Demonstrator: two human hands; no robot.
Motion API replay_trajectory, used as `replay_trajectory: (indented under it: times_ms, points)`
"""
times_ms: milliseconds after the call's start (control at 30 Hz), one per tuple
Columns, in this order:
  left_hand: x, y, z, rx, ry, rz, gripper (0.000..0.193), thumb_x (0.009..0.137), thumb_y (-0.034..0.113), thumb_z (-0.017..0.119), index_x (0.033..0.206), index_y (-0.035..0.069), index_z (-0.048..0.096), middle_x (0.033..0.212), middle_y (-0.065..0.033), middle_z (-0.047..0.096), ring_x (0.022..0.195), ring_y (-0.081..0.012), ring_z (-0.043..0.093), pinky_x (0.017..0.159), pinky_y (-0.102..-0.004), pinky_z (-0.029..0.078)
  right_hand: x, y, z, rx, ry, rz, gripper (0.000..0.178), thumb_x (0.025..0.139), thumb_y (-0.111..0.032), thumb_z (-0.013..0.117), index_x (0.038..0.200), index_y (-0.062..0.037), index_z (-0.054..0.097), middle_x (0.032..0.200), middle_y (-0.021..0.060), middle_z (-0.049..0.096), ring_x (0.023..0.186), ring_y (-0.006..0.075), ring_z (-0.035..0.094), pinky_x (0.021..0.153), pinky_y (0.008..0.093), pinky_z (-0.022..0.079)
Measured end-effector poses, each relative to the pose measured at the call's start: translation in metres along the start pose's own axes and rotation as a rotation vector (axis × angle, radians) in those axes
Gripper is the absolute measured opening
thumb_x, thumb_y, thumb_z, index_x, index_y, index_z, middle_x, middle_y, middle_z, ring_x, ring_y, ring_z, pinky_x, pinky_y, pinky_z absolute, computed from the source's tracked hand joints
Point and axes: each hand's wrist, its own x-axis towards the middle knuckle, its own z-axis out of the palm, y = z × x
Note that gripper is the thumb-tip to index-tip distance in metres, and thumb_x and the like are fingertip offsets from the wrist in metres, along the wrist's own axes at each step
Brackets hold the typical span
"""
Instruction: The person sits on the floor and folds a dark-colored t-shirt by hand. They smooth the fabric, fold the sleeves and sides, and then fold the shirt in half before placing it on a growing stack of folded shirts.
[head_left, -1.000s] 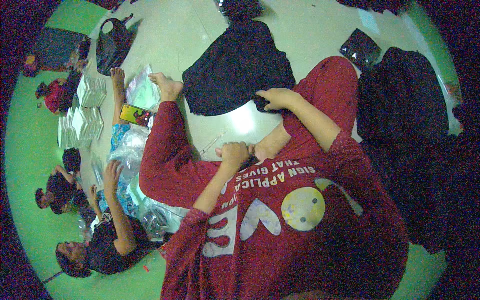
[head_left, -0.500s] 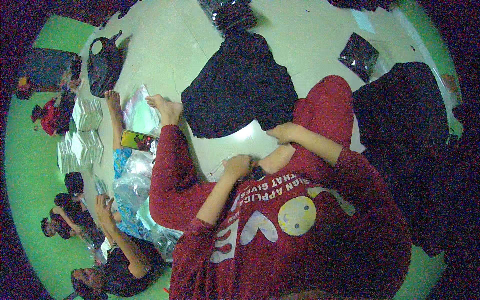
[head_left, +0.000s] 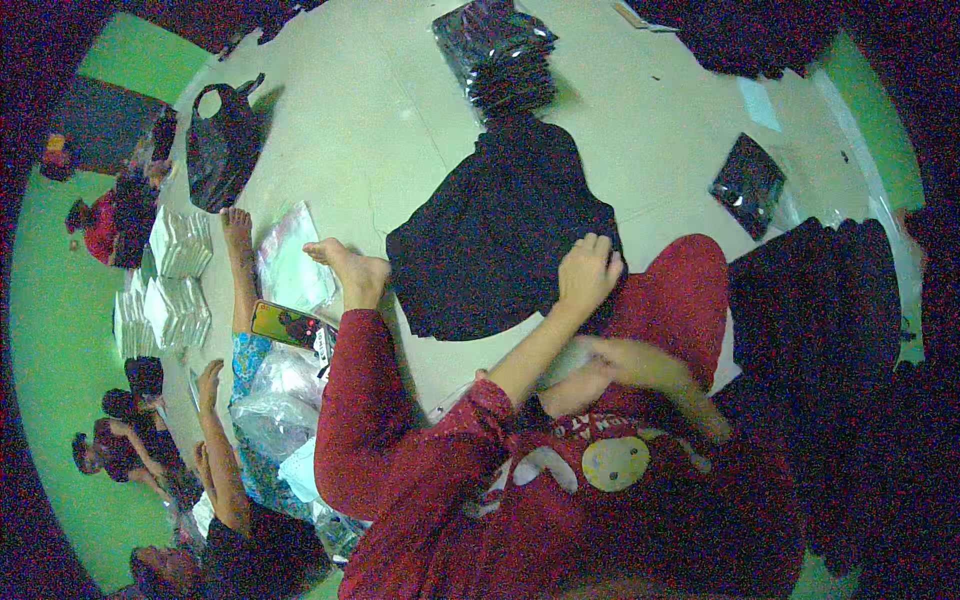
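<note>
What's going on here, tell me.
A person in red clothing sits on the floor, a black cloth spread in front. The left hand is at the cloth's right side; whether it grips cannot be told. The right hand, blurred, is nearer the person. Beyond the cloth is a stack of shiny black packages.

Dim, greenish light lies brightest on the floor (head_left: 330, 120); coloured grain thickens toward the dark, fisheye-bent rim. Glints dot the glossy stack (head_left: 492, 55), the black cloth (head_left: 495, 225) loses detail — and motion blurs the right hand (head_left: 637, 364).
</note>
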Motion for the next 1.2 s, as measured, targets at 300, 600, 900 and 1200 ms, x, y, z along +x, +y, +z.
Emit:
replay_trajectory:
  times_ms: [300,600,900,1200]
  points:
    - [0.007,-0.050,-0.040,-1.233,-0.049,-0.524,0.020,0.087,0.014,0.047,0.100,0.000,0.055,0.100,-0.0103,0.058,0.078,-0.0172,0.060,0.073,-0.0301,0.046,0.065,-0.015,-0.148,0.161,0.679,-0.151,0.037,0.084,-0.002,0.043,0.121,-0.0043,0.044,0.110,0.0117,0.056,0.104,0.0232,0.053,0.092,0.0310,0.037]
    - [-0.074,-0.158,-0.114,0.700,-0.159,-0.651,0.068,0.081,0.054,0.043,0.134,0.015,0.028,0.140,-0.0175,0.018,0.129,-0.0350,0.019,0.099,-0.0564,0.016,0.168,0.063,-0.021,-0.583,0.406,-0.085,0.053,0.077,-0.008,0.050,0.128,-0.0103,0.036,0.136,0.0130,0.030,0.123,0.0310,0.032,0.100,0.0402,0.030]
    - [-0.076,-0.166,-0.138,0.675,-0.270,-0.619,0.076,0.077,0.060,0.044,0.136,0.017,0.024,0.143,-0.0139,0.013,0.131,-0.0310,0.015,0.095,-0.0634,0.016,0.146,0.082,-0.021,-0.610,0.213,0.002,0.058,0.077,-0.021,0.057,0.129,-0.0086,0.034,0.135,0.0150,0.031,0.123,0.0309,0.032,0.100,0.0401,0.029]
    - [-0.084,-0.045,-0.075,0.042,-0.421,0.285,0.048,0.071,0.029,0.060,0.112,0.006,0.051,0.127,-0.0129,0.040,0.120,-0.0299,0.035,0.099,-0.0531,0.022,0.066,0.080,-0.034,-0.050,0.133,-0.036,0.058,0.078,-0.022,0.060,0.128,-0.0073,0.035,0.123,0.0171,0.045,0.113,0.0301,0.045,0.095,0.0378,0.036]
